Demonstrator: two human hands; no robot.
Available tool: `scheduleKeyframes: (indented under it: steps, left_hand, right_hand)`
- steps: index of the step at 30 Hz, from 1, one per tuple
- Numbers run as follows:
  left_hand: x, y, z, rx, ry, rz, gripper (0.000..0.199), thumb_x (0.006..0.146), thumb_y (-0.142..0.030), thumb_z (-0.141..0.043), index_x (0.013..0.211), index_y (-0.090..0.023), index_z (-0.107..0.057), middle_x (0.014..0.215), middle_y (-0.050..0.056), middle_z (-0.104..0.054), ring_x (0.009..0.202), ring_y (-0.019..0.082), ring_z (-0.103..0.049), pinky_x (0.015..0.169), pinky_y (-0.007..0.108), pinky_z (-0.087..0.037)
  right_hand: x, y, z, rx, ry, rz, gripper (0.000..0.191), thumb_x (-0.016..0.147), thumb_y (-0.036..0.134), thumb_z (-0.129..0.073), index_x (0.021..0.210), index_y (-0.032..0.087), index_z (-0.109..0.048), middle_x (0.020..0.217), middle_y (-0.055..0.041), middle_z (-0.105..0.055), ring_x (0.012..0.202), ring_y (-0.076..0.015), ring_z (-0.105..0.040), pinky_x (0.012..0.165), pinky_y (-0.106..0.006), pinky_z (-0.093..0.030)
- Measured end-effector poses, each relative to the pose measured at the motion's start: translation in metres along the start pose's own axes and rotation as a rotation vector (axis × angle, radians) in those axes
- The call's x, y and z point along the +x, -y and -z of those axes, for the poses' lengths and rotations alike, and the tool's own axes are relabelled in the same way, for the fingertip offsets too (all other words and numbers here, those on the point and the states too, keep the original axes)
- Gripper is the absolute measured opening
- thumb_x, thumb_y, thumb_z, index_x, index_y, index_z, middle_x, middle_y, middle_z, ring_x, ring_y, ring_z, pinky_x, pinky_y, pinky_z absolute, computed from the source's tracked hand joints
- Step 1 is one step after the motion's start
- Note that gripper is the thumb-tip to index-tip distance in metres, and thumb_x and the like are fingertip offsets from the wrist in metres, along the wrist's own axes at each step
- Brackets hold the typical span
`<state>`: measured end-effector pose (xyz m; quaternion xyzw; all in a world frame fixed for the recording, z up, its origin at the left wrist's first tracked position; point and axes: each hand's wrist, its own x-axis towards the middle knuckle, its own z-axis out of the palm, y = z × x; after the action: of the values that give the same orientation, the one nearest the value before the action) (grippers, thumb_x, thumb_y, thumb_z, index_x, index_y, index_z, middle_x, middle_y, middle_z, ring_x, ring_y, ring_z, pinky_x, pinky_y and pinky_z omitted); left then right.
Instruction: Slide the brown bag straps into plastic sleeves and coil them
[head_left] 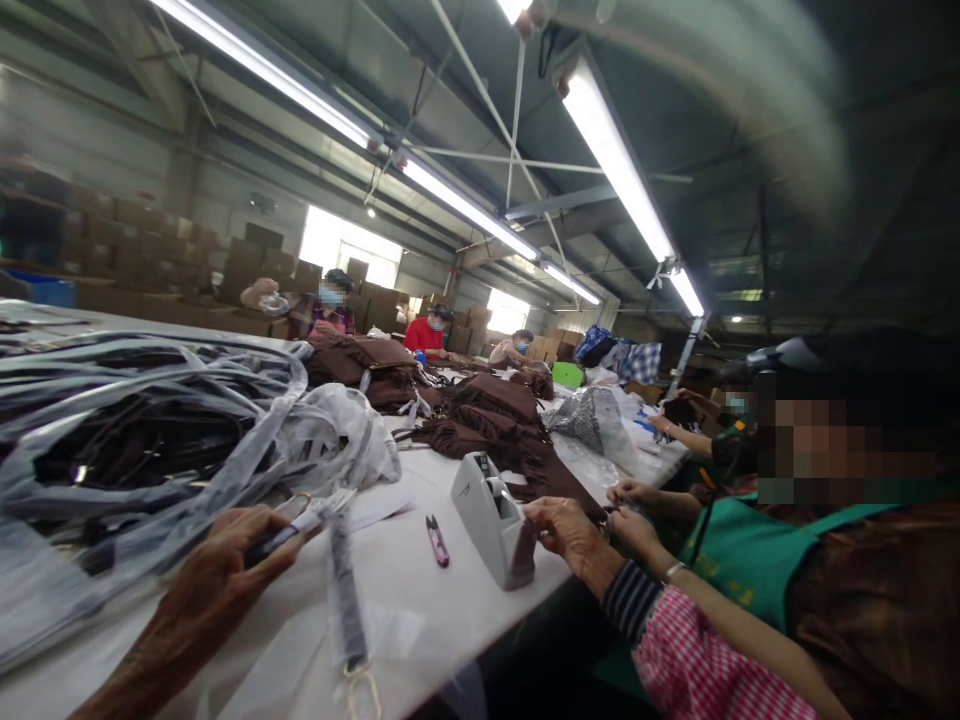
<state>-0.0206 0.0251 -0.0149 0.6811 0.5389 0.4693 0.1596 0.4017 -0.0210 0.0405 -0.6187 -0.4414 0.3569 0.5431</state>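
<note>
My left hand (232,565) is closed around a dark bag strap (343,585) wrapped in clear plastic. The strap hangs down over the white table and ends in a gold-coloured metal buckle (362,690). At the front end of a grey tape dispenser (487,525), my right hand (571,535) has its fingers pinched together. Whatever they grip is too small to make out. A pair of pink-handled thread snips (436,542) lies on the table just left of the dispenser.
Plastic-wrapped straps (150,440) are heaped at the left. Brown bags (487,415) are piled beyond the dispenser. Close on my right, a co-worker in a green apron (739,545) has their hands (634,515) near mine. Other people sit further along the table (409,600).
</note>
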Motion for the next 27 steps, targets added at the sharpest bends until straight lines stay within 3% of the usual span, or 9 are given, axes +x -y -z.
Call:
scheduleKeyframes:
  steps: [5, 11, 18, 23, 25, 27]
  left_hand:
    - [-0.004, -0.018, 0.012, 0.066, 0.052, 0.098, 0.043, 0.074, -0.06, -0.054, 0.089, -0.024, -0.072, 0.106, 0.009, -0.069, 0.101, 0.034, -0.064, 0.087, 0.041, -0.049]
    - [-0.003, -0.027, 0.015, 0.084, 0.077, 0.191, 0.053, 0.067, -0.063, -0.05, 0.093, -0.022, -0.071, 0.11, 0.012, -0.068, 0.103, 0.034, -0.065, 0.09, 0.04, -0.047]
    - [-0.004, -0.031, 0.012, -0.001, 0.037, 0.172, 0.05, 0.064, -0.064, -0.054, 0.087, -0.023, -0.071, 0.105, 0.009, -0.07, 0.104, 0.034, -0.063, 0.093, 0.043, -0.046]
    - [-0.011, -0.031, 0.015, -0.123, -0.033, 0.084, 0.041, 0.073, -0.061, -0.058, 0.081, -0.022, -0.069, 0.093, 0.008, -0.068, 0.097, 0.031, -0.062, 0.088, 0.041, -0.046]
    - [-0.012, -0.029, 0.012, -0.157, -0.05, 0.059, 0.039, 0.079, -0.058, -0.059, 0.081, -0.021, -0.068, 0.092, 0.006, -0.065, 0.095, 0.029, -0.06, 0.085, 0.04, -0.045]
    - [-0.014, -0.029, 0.008, -0.188, -0.06, 0.028, 0.034, 0.082, -0.053, -0.06, 0.081, -0.02, -0.068, 0.092, 0.006, -0.064, 0.096, 0.028, -0.059, 0.086, 0.039, -0.044]
  right_hand:
    - [-0.022, -0.004, 0.004, 0.136, -0.105, 0.043, 0.021, 0.065, 0.035, -0.078, 0.072, 0.021, -0.064, 0.079, -0.0094, -0.065, 0.071, -0.0225, -0.056, 0.051, -0.031, -0.036]
    - [-0.051, -0.029, 0.01, 0.24, -0.099, -0.078, 0.039, 0.056, 0.042, -0.083, 0.076, 0.018, -0.059, 0.074, -0.0034, -0.062, 0.057, -0.0108, -0.05, 0.046, -0.02, -0.03]
    - [-0.042, -0.049, 0.002, 0.212, -0.123, -0.077, 0.049, 0.051, 0.049, -0.087, 0.073, 0.018, -0.056, 0.061, 0.003, -0.058, 0.047, -0.0055, -0.043, 0.041, -0.016, -0.027]
    - [-0.048, -0.063, 0.01, 0.061, -0.09, -0.089, 0.048, 0.048, 0.046, -0.09, 0.056, 0.018, -0.052, 0.045, 0.0045, -0.049, 0.039, -0.0056, -0.038, 0.037, -0.015, -0.018]
    - [-0.051, -0.062, 0.008, 0.011, -0.069, -0.057, 0.048, 0.052, 0.051, -0.09, 0.064, 0.017, -0.058, 0.051, 0.004, -0.053, 0.041, -0.0058, -0.04, 0.038, -0.016, -0.022]
    - [-0.059, -0.049, -0.007, 0.06, 0.034, -0.008, 0.05, 0.058, 0.054, -0.09, 0.073, 0.017, -0.061, 0.058, 0.0041, -0.056, 0.042, -0.0048, -0.04, 0.039, -0.016, -0.023]
